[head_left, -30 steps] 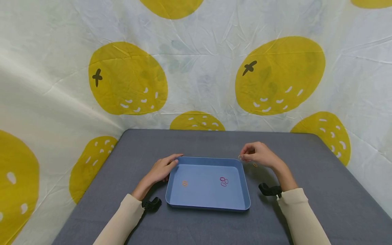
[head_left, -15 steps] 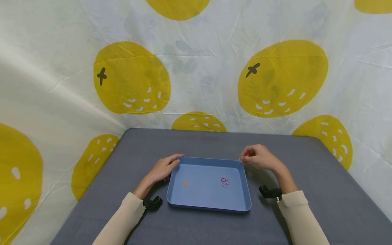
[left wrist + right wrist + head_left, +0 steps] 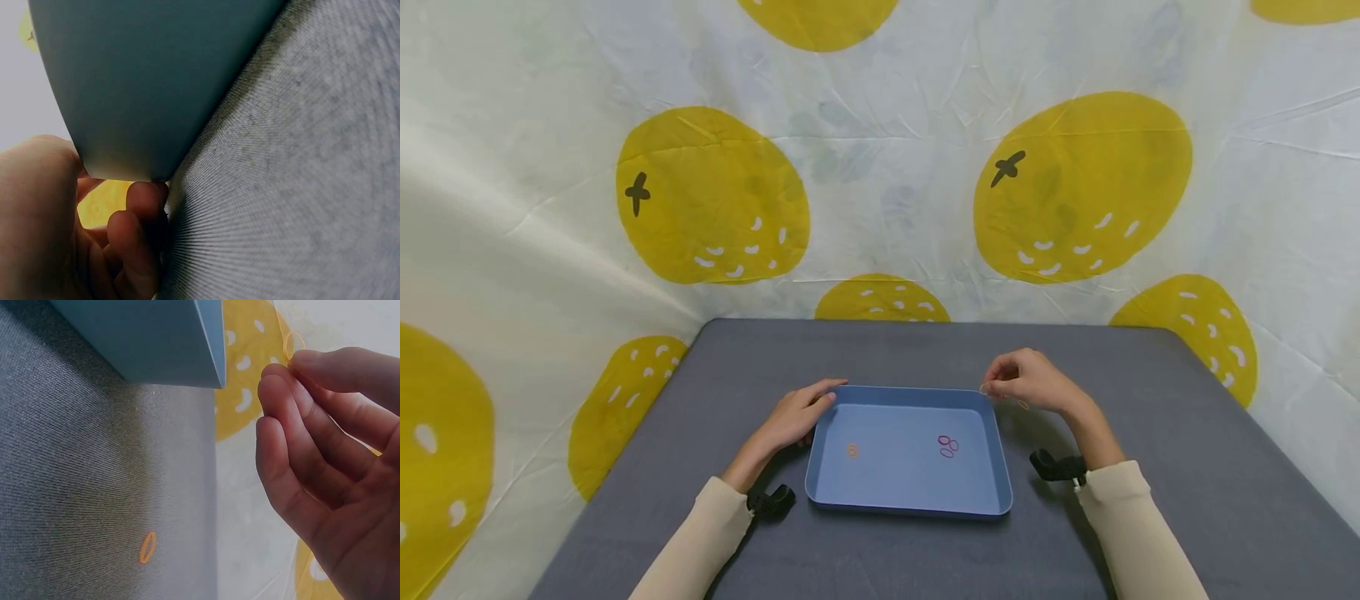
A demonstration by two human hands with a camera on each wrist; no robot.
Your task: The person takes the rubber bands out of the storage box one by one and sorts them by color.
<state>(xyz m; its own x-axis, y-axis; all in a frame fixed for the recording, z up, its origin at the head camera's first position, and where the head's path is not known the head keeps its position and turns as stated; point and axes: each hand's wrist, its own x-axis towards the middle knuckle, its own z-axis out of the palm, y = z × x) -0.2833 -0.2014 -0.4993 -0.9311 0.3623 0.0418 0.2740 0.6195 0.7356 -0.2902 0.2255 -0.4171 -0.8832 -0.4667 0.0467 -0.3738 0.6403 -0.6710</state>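
Observation:
A shallow blue tray [image 3: 898,483] sits on the table. My left hand [image 3: 790,417] holds its far left corner, thumb at the rim; in the left wrist view some fingers [image 3: 134,250] curl beside the outer wall. My right hand [image 3: 1030,382] is just beyond the far right corner, pinching a thin orange rubber band [image 3: 285,345] between thumb and index finger. Below that hand, a second orange rubber band [image 3: 147,547] lies on the cloth. Inside the tray are small orange rubber bands [image 3: 852,451] at left and red and pink rubber bands [image 3: 944,440] at right.
A grey cloth [image 3: 880,558] covers the table around the tray. Behind the table's far edge hangs a pale curtain [image 3: 887,200] printed with large yellow fruit. Each wrist wears a black camera mount, the right mount [image 3: 1056,465] near the tray's right side.
My right hand has shifted slightly toward the tray's far right corner with the pinched rubber band. The left hand and the tray's contents stay put; the head view sways a little.

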